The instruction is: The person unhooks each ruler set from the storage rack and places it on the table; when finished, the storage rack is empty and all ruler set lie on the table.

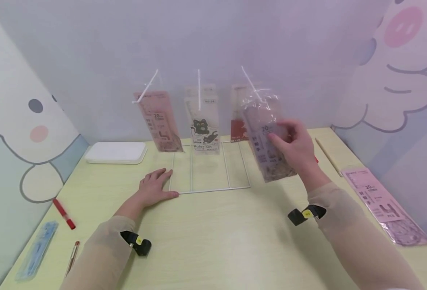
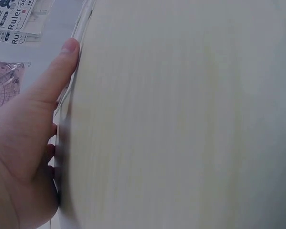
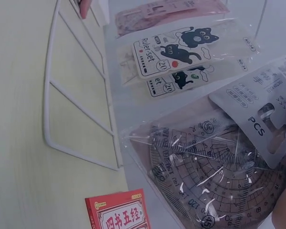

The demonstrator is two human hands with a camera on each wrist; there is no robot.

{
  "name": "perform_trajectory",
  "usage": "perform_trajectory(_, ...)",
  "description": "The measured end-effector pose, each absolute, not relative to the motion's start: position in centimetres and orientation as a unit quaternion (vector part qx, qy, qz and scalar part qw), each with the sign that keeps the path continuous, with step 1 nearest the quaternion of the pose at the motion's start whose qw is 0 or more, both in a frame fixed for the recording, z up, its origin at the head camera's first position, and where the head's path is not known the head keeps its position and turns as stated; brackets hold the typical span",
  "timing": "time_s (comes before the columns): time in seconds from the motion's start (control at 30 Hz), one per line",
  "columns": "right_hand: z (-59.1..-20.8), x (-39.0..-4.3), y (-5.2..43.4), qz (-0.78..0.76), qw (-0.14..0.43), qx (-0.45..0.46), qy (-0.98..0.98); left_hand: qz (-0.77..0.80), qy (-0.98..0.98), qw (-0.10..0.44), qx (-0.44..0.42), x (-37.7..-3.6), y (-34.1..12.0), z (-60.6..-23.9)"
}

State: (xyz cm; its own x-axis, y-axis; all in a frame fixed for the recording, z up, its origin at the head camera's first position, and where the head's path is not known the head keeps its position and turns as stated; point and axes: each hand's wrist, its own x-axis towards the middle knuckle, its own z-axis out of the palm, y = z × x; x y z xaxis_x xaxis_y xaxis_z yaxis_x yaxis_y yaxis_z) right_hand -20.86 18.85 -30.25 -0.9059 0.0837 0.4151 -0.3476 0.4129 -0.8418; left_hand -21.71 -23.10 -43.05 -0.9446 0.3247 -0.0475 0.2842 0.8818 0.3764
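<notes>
My right hand [image 1: 294,147] pinches a grey ruler set in a clear bag [image 1: 267,157], thumb in front. The bag's top overlaps the tip of the right-hand hook [image 1: 251,83] of a white wire rack [image 1: 213,189]. Protractor and ruler shapes show through the bag in the right wrist view. My left hand [image 1: 154,188] rests at the rack base's front left corner, its thumb along the front wire. From the left hook hangs a pink ruler set [image 1: 160,121]; white cat-print ruler sets [image 1: 203,121] hang in the middle. A red-and-white pack [image 1: 238,125] is partly hidden behind the grey one.
A white case [image 1: 116,152] lies back left. Along the left edge are a red pen [image 1: 63,213], a blue packet [image 1: 38,249] and a brown pen [image 1: 72,257]. On the right lie a pencil-like stick [image 1: 328,156], another pink ruler set [image 1: 385,205] and a red book [image 3: 119,210].
</notes>
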Motion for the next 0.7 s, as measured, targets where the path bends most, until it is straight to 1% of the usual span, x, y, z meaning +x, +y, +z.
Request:
perform_trajectory(0.2, -30.2, -19.8, 19.7, 0.514, 0.23, 0.105, -0.819, 0.187, 0.968, 0.059, 0.157, -21.7, -23.1, -43.2)
perform_trajectory(0.7, -29.3, -17.9, 20.9, 0.507, 0.264, 0.144, -0.808, 0.187, 0.968, 0.06, 0.155, -21.6, -23.2, -42.8)
